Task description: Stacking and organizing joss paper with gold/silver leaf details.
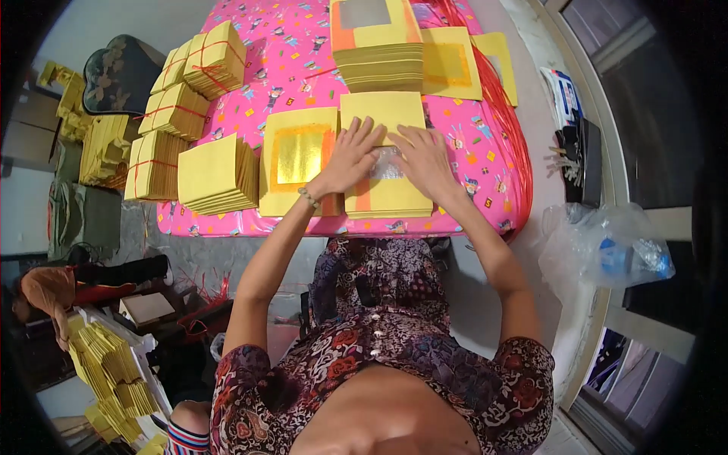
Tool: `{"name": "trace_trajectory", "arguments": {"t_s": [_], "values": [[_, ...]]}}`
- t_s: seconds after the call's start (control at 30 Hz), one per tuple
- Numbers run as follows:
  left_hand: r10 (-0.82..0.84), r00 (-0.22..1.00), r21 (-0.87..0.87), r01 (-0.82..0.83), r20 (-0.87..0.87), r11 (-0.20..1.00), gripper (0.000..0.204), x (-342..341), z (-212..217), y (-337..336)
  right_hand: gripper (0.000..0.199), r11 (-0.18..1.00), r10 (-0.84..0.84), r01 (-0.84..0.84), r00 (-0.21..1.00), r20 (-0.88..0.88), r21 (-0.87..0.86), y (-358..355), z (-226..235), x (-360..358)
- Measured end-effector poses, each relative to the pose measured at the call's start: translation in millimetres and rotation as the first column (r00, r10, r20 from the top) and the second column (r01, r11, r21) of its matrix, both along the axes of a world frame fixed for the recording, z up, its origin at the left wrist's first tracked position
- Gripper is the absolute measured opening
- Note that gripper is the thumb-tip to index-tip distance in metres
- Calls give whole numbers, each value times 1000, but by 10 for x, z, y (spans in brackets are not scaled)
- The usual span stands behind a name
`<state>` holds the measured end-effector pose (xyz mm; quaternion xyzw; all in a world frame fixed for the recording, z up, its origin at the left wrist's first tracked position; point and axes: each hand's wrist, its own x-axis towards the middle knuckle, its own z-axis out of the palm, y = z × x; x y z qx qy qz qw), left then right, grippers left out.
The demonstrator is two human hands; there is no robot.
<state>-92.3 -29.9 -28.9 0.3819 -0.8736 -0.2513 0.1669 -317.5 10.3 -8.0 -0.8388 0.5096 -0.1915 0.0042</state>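
My left hand (350, 158) lies with fingers stretched out on the left side of a yellow paper sheet (387, 106). On the sheet's right side rests my right hand (425, 161), its fingers also extended. Beneath both hands is a stack of yellow paper (390, 203) with an orange band and a silver foil patch (388, 163), partly covered by my fingers. Close by on the left sits another yellow paper stack (271, 199), its top sheet bearing a shiny gold foil square (299, 155) edged in orange.
Several yellow bundles tied with red string (174, 110) line the table's left side, near a loose stack (216, 174). A tall paper stack (379, 64) stands ahead on the pink patterned tablecloth (280, 57). Red strings (500, 136) hang at right. Another person (49, 292) handles yellow paper at lower left.
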Motion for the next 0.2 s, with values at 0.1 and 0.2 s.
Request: {"name": "trace_trajectory", "arguments": {"t_s": [0.1, 0.2], "values": [[106, 906, 198, -25, -410, 980, 54, 39, 74, -30, 48, 992, 36, -23, 994, 106, -120, -182, -59, -73], [196, 918, 119, -164, -344, 979, 58, 103, 185, -84, 44, 997, 52, -53, 998, 17, 60, -314, -70, -186]]}}
